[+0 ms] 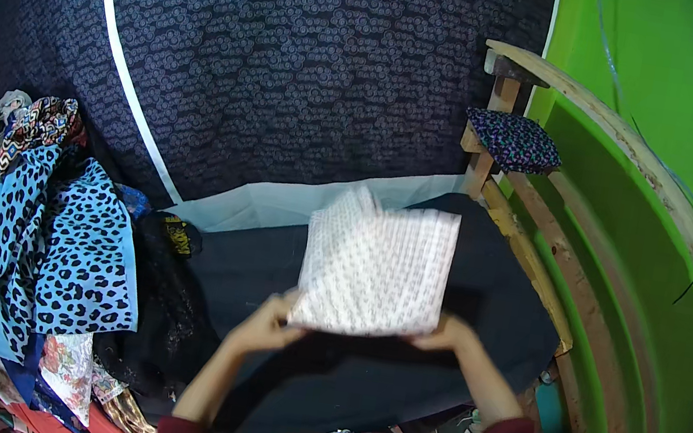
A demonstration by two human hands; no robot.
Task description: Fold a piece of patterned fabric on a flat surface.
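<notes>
A white cloth with a fine dark pattern (pixel 379 271), folded into a rough square, is held up over the dark-covered table. My left hand (pixel 269 323) grips its lower left corner, the fingers partly behind the fabric. At the lower right corner my right hand (pixel 444 332) has hold of it too, most of its fingers hidden under the cloth. A loose flap of the cloth sticks up at the upper left. The fabric is slightly smeared by motion.
Heaped clothes lie at the left, among them a blue leopard-print cloth (pixel 89 259) and a black lacy garment (pixel 163 306). A folded dark floral cloth (pixel 514 141) rests on the wooden rack (pixel 573 259) by the green wall. Patterned dark fabric (pixel 316 60) hangs behind the dark table cover (pixel 499 275).
</notes>
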